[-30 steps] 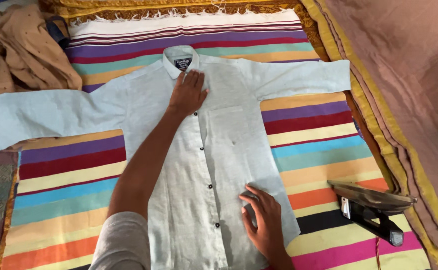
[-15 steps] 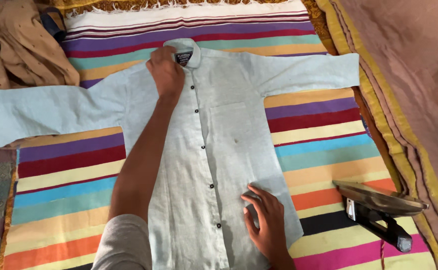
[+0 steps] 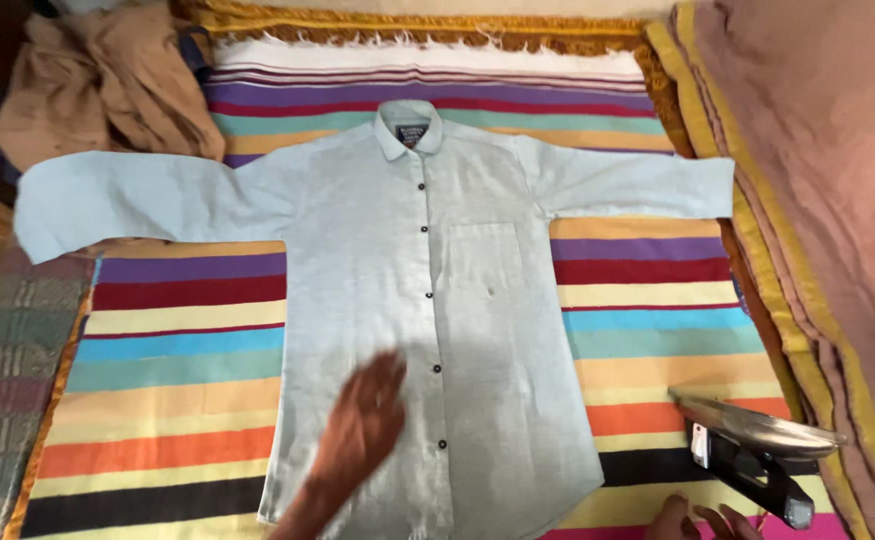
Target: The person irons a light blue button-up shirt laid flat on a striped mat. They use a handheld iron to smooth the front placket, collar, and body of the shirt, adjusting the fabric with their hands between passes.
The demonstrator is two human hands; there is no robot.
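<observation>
On the lower front of the pale blue shirt (image 3: 428,300), the left hand (image 3: 363,425) lies flat with fingers spread, blurred, seemingly smoothing the cloth, while the right hand (image 3: 698,520) shows only loosely curled fingertips at the bottom edge near the iron (image 3: 753,450), holding nothing. Buttoned, sleeves outstretched, the shirt lies face-up on a striped blanket (image 3: 173,370), with tan cloth (image 3: 108,85) bunched top-left and brown bedding (image 3: 818,200) along the right.

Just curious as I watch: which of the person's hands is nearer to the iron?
The right hand. Its fingers show at the bottom edge, just left of the iron. The left hand lies on the pale blue shirt, farther left.
</observation>
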